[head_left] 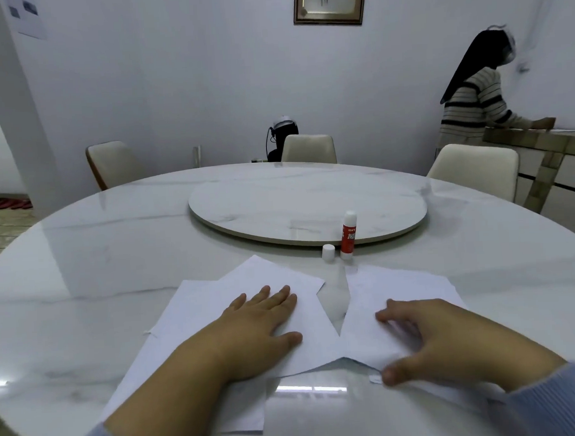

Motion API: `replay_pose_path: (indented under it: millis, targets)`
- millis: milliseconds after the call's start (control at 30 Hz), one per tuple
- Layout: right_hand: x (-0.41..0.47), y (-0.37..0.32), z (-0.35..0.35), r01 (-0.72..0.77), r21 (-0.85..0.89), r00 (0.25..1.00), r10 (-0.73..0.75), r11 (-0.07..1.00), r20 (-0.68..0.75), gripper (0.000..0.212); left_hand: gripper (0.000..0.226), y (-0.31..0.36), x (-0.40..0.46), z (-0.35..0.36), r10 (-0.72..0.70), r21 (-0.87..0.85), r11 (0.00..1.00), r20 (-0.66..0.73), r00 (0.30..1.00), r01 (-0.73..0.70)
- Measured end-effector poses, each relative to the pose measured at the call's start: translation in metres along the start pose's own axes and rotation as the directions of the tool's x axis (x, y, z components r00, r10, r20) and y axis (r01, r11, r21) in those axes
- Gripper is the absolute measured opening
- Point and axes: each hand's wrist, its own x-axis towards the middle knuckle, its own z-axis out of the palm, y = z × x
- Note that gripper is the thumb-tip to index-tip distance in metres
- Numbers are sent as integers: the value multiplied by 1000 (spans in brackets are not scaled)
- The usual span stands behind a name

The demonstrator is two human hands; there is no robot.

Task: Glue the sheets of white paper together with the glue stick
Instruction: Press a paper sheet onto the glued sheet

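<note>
Glue stick [348, 235] stands uncapped far on the bench [82, 262]. Left hand [261, 322] presses flat on the left sheets [197, 309]; right hand [429, 337] pinches the right sheet [399, 288], joining not finished.

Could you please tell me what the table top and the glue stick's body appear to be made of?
The table top looks like polished marble or a marble-look slab: white with grey veins and glossy reflections. The glue stick body seems smooth plastic, red-labelled, with a white tip; its white cap, standing beside it, looks plastic too.

White marble table [82, 262] — bearing turntable [305, 203], paper sheets [191, 309], glue stick [348, 235], cap [328, 252].
</note>
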Motion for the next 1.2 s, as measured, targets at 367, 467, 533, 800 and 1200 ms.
replay_pose_path:
  millis: [367,467,533,800,1200]
  targets:
    - [-13,11,-36,87,290,878,64,953,-475,19,50,-1,1,1,27,-268,960,-209,978,-83]
    - [-25,-10,-58,321,664,804,176,675,-568,10,27,2,-1,-13,-159,-689,700,-407,899,-188]
    - [-30,-30,-68,422,831,842,182,362,-507,11,24,-2,-7,-28,-221,-890,325,-400,889,-319]
    - [13,-84,-34,114,981,993,-7,-156,-116,21,66,-26,-51,-54,-74,-931,-129,-335,939,-343]
    - [62,-87,25,-39,951,994,107,306,7,48,16,-62,-59,-29,-553,-760,626,-274,787,175]
